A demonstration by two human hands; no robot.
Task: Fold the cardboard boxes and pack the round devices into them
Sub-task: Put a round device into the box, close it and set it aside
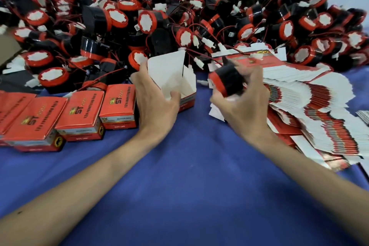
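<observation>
In the head view the left hand (157, 96) grips the open box (171, 78) at 11 o'clock of centre. Its thumb hooks over the near wall, its fingers wrap the left side, and the lid flap stands up at the far edge. The right hand (245, 104) is curled round one device (227, 82), held above the cloth (189, 166) at 3 o'clock of the box, near it but apart. Blur hides how the wire hangs, though a white plug (201, 82) seems to lie between the two. The pile (179, 16) of devices spreads from 10 to 2 o'clock, the blanks (309, 102) fan out at 3 o'clock, and packed boxes (83, 114) line up at 9 o'clock. The step looks like loading. To do it well, hold the box steady with its mouth tipped toward the right hand and slide the thumb off the opening. Lower the device in squarely, then coil the wire and plug inside so the flap closes over nothing.
</observation>
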